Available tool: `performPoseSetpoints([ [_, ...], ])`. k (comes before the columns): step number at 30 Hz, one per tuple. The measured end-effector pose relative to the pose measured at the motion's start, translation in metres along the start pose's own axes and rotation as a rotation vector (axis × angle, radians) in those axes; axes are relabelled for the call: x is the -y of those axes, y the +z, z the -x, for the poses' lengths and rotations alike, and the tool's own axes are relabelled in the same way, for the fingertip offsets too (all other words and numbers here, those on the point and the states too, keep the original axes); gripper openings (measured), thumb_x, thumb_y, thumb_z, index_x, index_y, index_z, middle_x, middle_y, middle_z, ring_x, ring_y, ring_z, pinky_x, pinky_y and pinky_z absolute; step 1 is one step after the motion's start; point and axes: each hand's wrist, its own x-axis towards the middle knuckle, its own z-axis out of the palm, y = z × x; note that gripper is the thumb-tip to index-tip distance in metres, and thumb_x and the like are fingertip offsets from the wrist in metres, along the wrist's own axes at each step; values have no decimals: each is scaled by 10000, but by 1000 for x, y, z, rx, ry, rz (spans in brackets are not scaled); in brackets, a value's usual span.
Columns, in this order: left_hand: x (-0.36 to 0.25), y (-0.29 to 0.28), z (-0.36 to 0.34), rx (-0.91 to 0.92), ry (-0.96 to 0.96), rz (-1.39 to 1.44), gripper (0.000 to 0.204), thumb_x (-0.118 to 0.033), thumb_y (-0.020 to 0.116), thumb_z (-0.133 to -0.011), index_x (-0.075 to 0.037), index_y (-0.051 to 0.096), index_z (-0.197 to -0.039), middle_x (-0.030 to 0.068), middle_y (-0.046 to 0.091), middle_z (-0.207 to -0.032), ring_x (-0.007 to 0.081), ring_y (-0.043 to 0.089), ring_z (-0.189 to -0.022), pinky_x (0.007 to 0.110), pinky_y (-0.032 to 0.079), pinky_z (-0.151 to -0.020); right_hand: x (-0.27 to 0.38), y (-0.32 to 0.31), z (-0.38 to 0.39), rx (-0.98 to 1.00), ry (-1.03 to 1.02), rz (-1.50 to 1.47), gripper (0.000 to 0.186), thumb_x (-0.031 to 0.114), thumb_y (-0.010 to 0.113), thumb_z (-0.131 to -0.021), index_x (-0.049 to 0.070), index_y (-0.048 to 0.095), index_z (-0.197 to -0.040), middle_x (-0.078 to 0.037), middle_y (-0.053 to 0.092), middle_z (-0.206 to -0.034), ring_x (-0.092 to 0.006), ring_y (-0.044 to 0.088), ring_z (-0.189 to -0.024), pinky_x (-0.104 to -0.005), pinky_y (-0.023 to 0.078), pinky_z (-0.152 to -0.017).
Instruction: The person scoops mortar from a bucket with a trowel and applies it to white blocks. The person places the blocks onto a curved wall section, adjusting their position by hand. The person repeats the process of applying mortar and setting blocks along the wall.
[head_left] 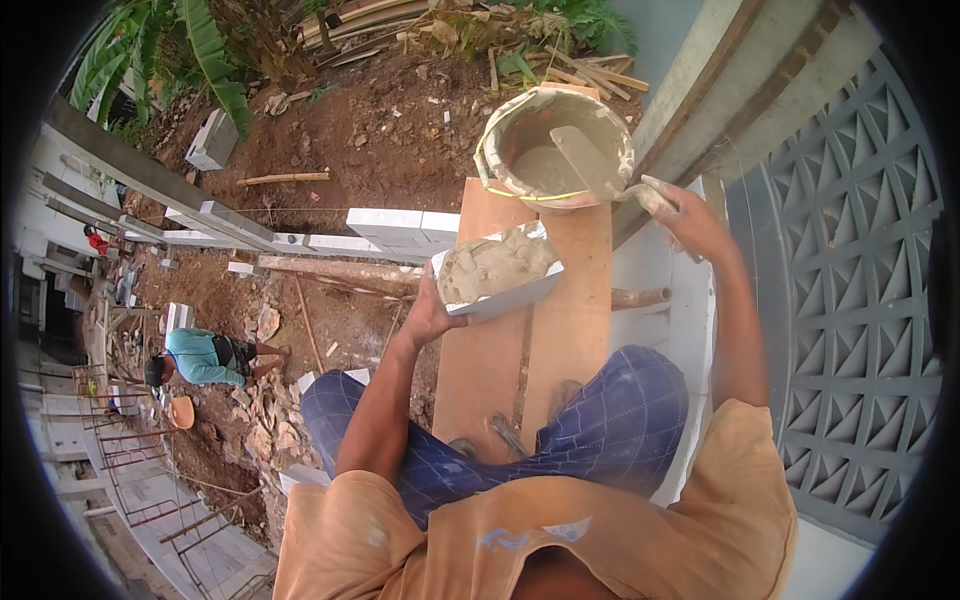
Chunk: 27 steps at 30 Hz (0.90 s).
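My left hand (432, 315) grips one end of a white block (520, 295) and holds it up over the planks. Wet grey mortar (497, 265) lies thick and uneven across the block's top face. In my right hand (690, 222) is the handle of a trowel (588, 160), its mortar-smeared blade tilted over the mouth of a bucket (505, 118). Grey mortar (543, 165) fills the lower part of that bucket, whose rim is crusted and has a yellow handle. Fingers of both hands are closed, partly hidden by what they hold.
Wooden planks (480, 370) run beneath me and carry the bucket. A white block wall (640, 335) and a grey patterned screen (850, 300) stand to the right. Left and below, a person in a blue shirt (203, 357) bends over rubble. White blocks (400, 228) top a low wall.
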Motion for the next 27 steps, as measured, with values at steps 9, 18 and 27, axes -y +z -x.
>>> performPoseSetpoints([
  [9, -53, 36, -5, -160, -15, -259, 1075, -145, 928, -525, 5, 357, -1424, 177, 471, -1358, 331, 458, -1305, 436, 336, -1166, -4, 83, -42, -635, -305, -81, 386, 337, 593, -1004, 20, 660, -1214, -96, 704, -922, -190, 639, -744, -364, 536, -733],
  [18, -67, 46, -19, -100, -5, -178, 1104, -177, 921, -541, 59, 329, -1442, 213, 445, -1406, 317, 492, -1304, 412, 400, -1135, -144, 260, -36, 154, -231, -759, 848, 213, 807, -834, 2, 360, -1523, -173, 527, -1413, -267, 527, -1291, -413, 475, -1057],
  [27, -123, 22, 7, 48, -186, 354, 1102, -381, 886, -620, 30, 361, -1498, 173, 547, -1374, 297, 530, -1288, 422, 442, -1067, -122, 200, 22, 190, -389, -517, 1214, 490, 805, -797, 22, 53, -1628, -232, 156, -1660, -342, 171, -1549, -439, 209, -1245],
])
